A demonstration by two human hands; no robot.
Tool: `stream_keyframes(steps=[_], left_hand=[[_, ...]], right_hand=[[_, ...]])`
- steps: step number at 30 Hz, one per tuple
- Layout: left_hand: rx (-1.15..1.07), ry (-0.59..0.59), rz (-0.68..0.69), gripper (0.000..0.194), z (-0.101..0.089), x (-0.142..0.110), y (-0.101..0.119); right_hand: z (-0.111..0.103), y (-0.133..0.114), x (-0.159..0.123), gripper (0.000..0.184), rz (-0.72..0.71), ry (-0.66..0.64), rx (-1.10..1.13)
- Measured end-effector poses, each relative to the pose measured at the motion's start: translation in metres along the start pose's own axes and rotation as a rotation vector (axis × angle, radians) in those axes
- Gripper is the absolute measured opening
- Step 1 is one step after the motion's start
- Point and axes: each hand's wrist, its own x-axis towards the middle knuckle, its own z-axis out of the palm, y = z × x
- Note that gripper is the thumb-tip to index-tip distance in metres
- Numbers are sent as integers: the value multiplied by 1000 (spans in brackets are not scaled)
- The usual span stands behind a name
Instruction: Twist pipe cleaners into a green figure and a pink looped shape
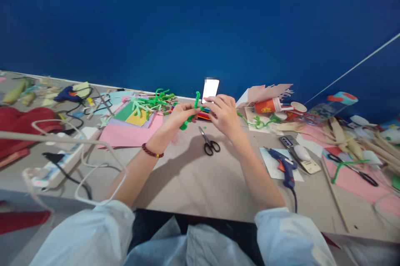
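Note:
A green pipe cleaner [197, 98], bent and curled at its lower end, is between my hands above the middle of the table. My left hand [183, 115], with a beaded bracelet on its wrist, pinches it between thumb and fingers. From the other side my right hand [222, 112] has its fingertips closed on a short green piece of it; the exact grip is partly hidden. Below the hands, black-handled scissors [210, 144] lie on the table. Just behind the hands stands a phone [210, 88] with a bright white screen.
Left of my hands, green pipe cleaners [159, 98] lie over coloured paper [131, 135]. A white power strip [64, 162] with loose cables is nearer. To the right are a blue glue gun [285, 166], another phone [293, 149], paper cups [268, 105] and craft scraps. A blue wall [193, 20] rises behind.

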Motion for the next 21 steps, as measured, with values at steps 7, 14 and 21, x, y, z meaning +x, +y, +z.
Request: stream_keyframes(steps=[7, 14, 21], left_hand=[[144, 62, -61, 19, 5, -3, 3], [422, 38, 131, 17, 9, -4, -4], [737, 46, 274, 15, 11, -8, -3]], right_hand=[[-3, 0, 2, 16, -25, -97, 99], [-1, 1, 2, 16, 107, -229, 172], [-1, 6, 1, 23, 235, -402, 427]])
